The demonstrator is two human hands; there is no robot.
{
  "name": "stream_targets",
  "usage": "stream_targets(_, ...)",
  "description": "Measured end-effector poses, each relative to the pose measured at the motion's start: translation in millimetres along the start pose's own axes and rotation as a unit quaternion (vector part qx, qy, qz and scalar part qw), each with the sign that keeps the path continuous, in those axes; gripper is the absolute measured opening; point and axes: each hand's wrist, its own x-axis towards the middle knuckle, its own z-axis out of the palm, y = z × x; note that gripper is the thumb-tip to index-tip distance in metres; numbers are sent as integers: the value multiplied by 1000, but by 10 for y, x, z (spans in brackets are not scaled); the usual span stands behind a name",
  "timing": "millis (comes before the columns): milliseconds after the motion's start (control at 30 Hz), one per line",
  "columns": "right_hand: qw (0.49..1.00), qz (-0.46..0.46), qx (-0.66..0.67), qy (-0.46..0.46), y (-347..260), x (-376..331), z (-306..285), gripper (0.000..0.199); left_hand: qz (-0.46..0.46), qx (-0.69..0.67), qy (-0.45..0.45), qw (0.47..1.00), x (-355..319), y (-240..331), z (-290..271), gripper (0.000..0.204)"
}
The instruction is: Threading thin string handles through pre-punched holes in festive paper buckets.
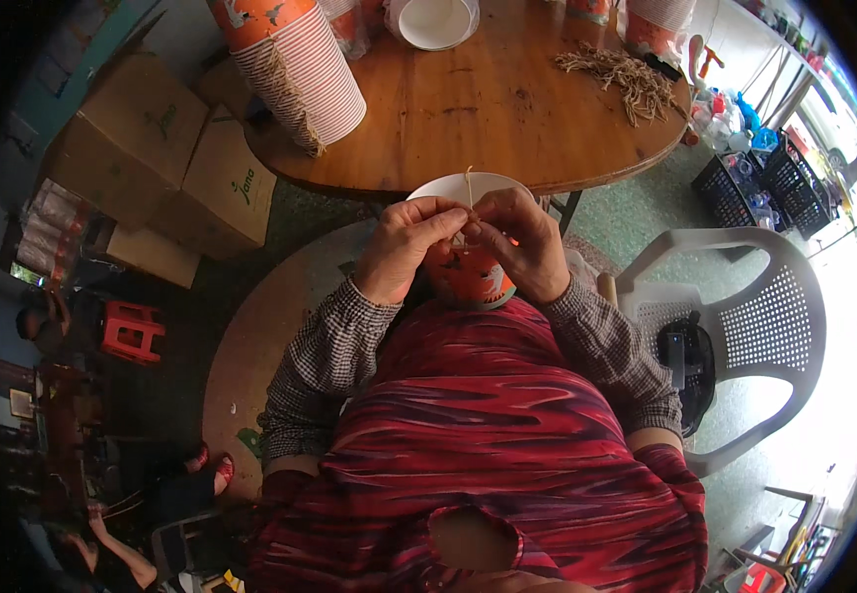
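Note:
My left hand [399, 247] and my right hand [529, 242] meet fingertip to fingertip in front of my chest, both closed in a pinch. Between them is a thin piece of twine [468, 178], its pale end sticking up past the fingers. Just under the hands, an orange paper bucket [473, 280] with a dark and pale pattern rests against my lap, close to the table edge. Its white rim and inside [433, 186] show behind my fingers. The fingers hide most of the twine and the spot where it meets the bucket.
On the wooden table [448, 109] stand a tall stack of striped-rim buckets [305, 89] with twine along its side, a white bowl-like container [435, 22] and a heap of twine [626, 79]. Cardboard boxes [147, 128] are at left, a plastic chair [779, 316] and black baskets [725, 193] at right.

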Motion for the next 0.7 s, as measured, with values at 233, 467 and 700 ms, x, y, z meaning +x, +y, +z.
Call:
stream_targets(233, 999, -10, -35, 5, -33, 4, -2, 11, 1, -8, 0, 1000, 1, 5, 12, 19)
stream_targets(467, 1000, 2, -5, 6, 6, 3, 5, 10, -3, -3, 7, 1000, 8, 12, 18, 19)
stream_targets(700, 1000, 4, 10, 7, -35, 5, 18, 10, -3, 5, 8, 1000, 10, 17, 28, 18)
